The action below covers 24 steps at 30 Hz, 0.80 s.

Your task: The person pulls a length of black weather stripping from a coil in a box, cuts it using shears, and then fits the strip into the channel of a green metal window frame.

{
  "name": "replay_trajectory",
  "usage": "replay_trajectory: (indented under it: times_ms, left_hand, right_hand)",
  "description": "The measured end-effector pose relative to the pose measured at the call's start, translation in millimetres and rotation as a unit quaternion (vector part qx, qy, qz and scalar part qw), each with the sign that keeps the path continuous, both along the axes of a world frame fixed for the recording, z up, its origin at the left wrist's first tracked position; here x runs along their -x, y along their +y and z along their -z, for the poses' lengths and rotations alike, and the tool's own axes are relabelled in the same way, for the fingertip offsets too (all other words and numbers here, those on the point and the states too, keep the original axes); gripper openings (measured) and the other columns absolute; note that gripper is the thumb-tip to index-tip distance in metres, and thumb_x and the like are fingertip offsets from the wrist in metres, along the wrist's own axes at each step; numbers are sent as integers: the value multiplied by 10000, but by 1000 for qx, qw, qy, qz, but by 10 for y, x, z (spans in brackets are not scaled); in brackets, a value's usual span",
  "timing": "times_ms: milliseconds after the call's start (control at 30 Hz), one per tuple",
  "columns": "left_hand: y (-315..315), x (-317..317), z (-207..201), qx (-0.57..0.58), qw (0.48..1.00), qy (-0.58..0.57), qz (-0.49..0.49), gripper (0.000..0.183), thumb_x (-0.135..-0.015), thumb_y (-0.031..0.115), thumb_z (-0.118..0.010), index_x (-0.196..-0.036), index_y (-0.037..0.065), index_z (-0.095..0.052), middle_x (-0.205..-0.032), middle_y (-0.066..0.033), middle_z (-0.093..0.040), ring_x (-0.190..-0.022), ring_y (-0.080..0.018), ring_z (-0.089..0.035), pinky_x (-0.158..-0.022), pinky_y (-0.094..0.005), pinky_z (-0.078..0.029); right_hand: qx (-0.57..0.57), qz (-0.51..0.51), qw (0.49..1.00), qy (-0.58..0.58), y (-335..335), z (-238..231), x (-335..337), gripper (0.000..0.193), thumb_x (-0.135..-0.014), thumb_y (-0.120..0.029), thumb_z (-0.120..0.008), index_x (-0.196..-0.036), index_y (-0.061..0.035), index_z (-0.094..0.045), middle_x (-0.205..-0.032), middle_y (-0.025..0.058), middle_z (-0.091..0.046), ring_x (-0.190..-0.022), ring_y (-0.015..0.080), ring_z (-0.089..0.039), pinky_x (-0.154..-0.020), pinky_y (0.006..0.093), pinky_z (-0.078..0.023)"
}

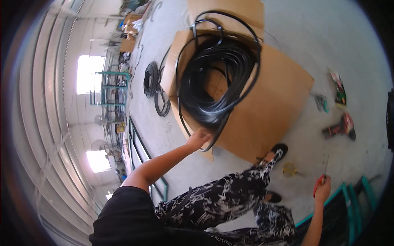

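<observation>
A large coil of glossy black tubing sits in an open cardboard box, with loose loops rising above the box and hanging over its near edge. My left hand is at the lower end of a hanging loop, its fingers curled on the black tubing; some fingertips are hard to make out. Away to the right, low beside my leg, my right hand grips red-handled scissors. Their blades point away from me, apart from the tubing.
On the floor to the right lie a red and black cordless drill, a green-and-white packet and a yellow tape roll. More black coils lie left of the box. Green-edged frames stand at lower right.
</observation>
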<state>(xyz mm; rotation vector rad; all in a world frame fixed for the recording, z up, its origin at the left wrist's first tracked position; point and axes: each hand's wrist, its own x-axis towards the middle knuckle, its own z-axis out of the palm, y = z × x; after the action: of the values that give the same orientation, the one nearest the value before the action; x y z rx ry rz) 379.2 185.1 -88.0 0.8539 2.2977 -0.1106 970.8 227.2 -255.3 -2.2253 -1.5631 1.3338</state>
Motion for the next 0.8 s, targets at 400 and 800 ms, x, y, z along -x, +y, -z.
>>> replay_trajectory:
  times_ms: [400, 800]
  left_hand:
    - [-435, -476, 1654, -216, 945, 239, -61, 412, -934, 393, -437, -1134, 46, -535, -1071, -157, -577, -1059, -341, -512, -927, -435, -373]
    - [-430, -157, 1705, -275, 915, 288, 71, 282, -904, 324, -498, -798, 65, -534, -812, -103, -564, -835, -302, -563, -741, -396, -457]
  right_hand:
    - [-78, -284, 923, -247, 827, 1616, -174, 503, -753, -230, -704, -1165, -29, -496, -943, 207, -631, -895, 404, -614, -767, 465, -488]
    - [-117, -217, 960, -131, 480, 840, 290, 436, -819, -346, -636, -1134, -60, -536, -975, 221, -645, -886, 398, -618, -772, 459, -488]
